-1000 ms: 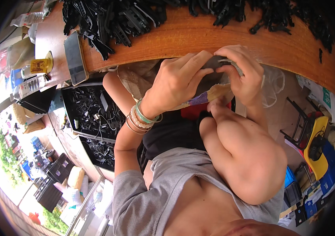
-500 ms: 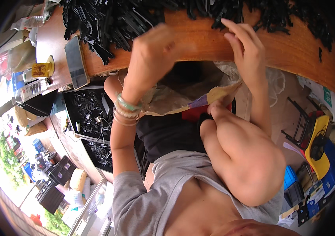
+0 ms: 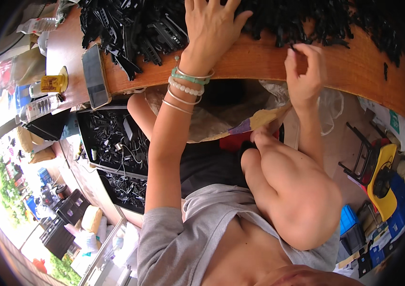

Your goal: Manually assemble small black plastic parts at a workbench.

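Observation:
A large pile of black plastic pieces (image 3: 164, 33) covers the far side of the wooden table (image 3: 255, 58). Reaching onto that pile, my left hand (image 3: 214, 29) has its fingers spread and grips nothing visible; several bracelets (image 3: 185, 88) circle its wrist. My right hand (image 3: 305, 78) hovers by the table's near edge, thumb and forefinger curled together in a pinch. Whatever may be between those fingertips is too small and dark to make out. Under the table edge, a sack (image 3: 202, 131) with a brown and purple rim gapes open at my lap.
A phone (image 3: 95, 76) lies at the table's left, beside a yellow tape roll (image 3: 55, 83). Black trays (image 3: 112, 167) of dark parts and cables stand below, left. On the right are a yellow and black chair (image 3: 384, 178) and blue bins (image 3: 350, 218).
My left hand has moved from above the sack, forward onto the black pile, its fingers spreading. My right hand has dropped slightly toward me and its fingers have curled into a pinch.

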`<state>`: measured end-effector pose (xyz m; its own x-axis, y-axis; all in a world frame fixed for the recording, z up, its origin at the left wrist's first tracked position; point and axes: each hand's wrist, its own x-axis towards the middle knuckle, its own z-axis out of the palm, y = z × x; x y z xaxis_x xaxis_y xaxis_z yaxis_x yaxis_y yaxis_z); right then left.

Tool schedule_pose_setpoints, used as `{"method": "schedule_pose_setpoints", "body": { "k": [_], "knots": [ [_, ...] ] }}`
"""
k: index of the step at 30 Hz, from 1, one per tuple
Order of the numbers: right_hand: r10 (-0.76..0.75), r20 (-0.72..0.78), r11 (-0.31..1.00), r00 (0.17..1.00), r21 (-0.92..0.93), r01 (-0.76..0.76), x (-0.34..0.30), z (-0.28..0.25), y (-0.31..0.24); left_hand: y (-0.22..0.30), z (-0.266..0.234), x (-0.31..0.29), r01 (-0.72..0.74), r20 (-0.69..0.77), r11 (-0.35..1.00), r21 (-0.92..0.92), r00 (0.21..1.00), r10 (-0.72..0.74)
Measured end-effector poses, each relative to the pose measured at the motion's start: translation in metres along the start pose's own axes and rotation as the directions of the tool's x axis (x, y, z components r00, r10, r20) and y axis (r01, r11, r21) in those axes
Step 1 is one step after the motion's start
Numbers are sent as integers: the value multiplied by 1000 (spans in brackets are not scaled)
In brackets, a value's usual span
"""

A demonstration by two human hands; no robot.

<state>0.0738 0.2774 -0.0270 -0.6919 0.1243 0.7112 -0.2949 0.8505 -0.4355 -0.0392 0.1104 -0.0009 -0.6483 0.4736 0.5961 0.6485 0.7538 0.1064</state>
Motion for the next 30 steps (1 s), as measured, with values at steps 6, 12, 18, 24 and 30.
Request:
{"method": "schedule_pose_setpoints", "body": {
  "k": [6, 12, 18, 24, 30],
  "knots": [
    [357, 61, 842, 932, 411, -349, -8, -11, -10, 2, -25, -17, -114, 73, 992, -44, 990, 117],
    [424, 327, 527, 844, 669, -524, -5, -12, -28, -6, -23, -36, -132, -68, 987, -95, 990, 126],
    [326, 380, 660, 865, 564, -497, -5, -1, -32, -6, -4, -3, 131, -195, 983, -130, 969, -154],
    [282, 359, 831, 890, 373, -414, -4, -8, -32, -9, -17, 4, 93, 27, 990, 101, 995, -97],
    [195, 361, 860, 912, 384, -336, -7, 0, -33, 0, -12, -3, 79, 62, 968, 239, 993, -97]
  ]
}}
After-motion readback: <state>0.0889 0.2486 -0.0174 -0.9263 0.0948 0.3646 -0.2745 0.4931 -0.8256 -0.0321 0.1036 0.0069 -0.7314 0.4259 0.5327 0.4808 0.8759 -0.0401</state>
